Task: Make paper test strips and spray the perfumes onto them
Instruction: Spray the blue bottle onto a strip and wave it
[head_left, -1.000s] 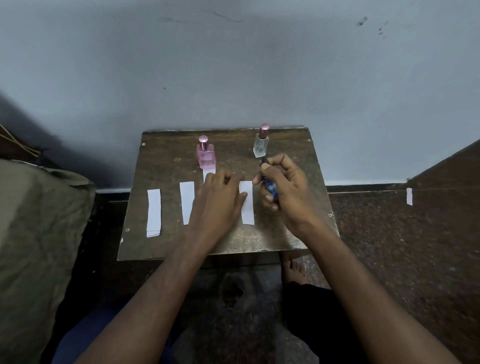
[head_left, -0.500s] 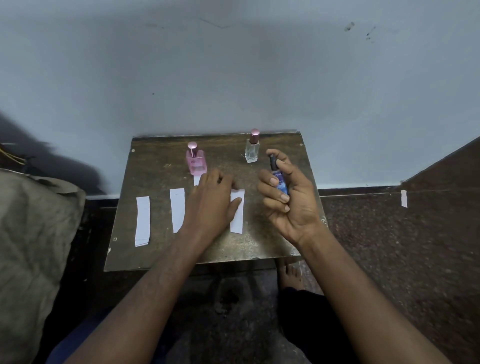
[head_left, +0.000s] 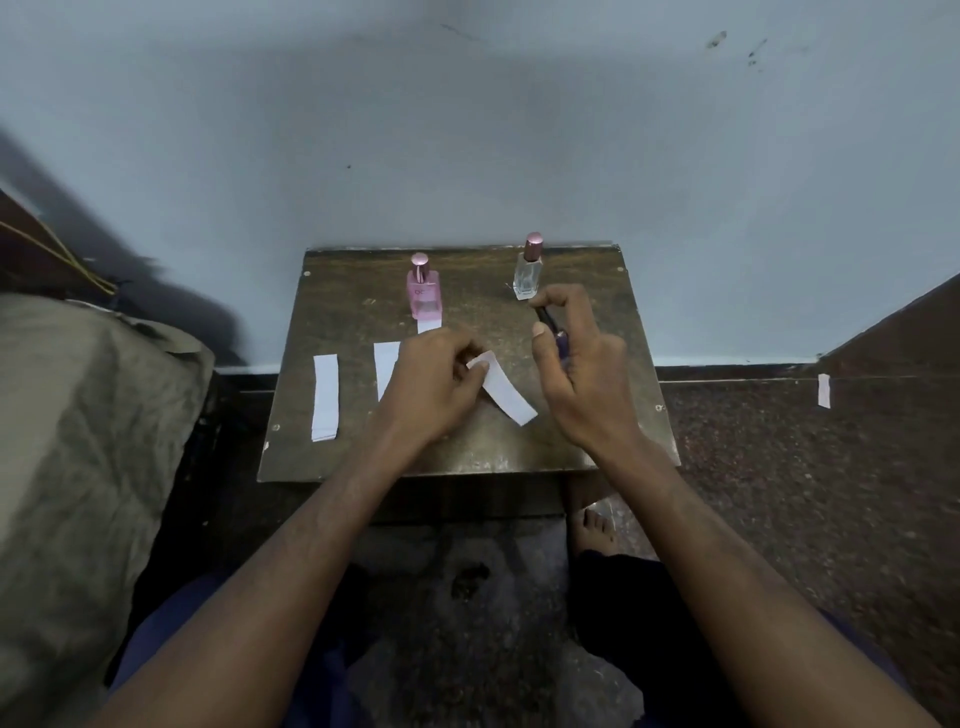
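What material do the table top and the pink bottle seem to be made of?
Table top: probably wood, dark brown and worn, with a scuffed surface and small fasteners near the corners. Pink bottle: likely glass, translucent pink, with a shiny, metallic-looking cap; clear plastic is possible.

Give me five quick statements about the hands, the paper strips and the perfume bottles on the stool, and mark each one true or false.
1. The left hand pinches a paper strip by one end. True.
2. The right hand holds the pink bottle. False: it holds a small dark sprayer; the pink bottle stands on the stool, apart from both hands.
3. The clear bottle stands upright near the stool's far edge. True.
4. The clear bottle has no cap. False: a pinkish cap is on it.
5. Every strip is in a hand. False: a flat strip lies at the stool's left edge, untouched.
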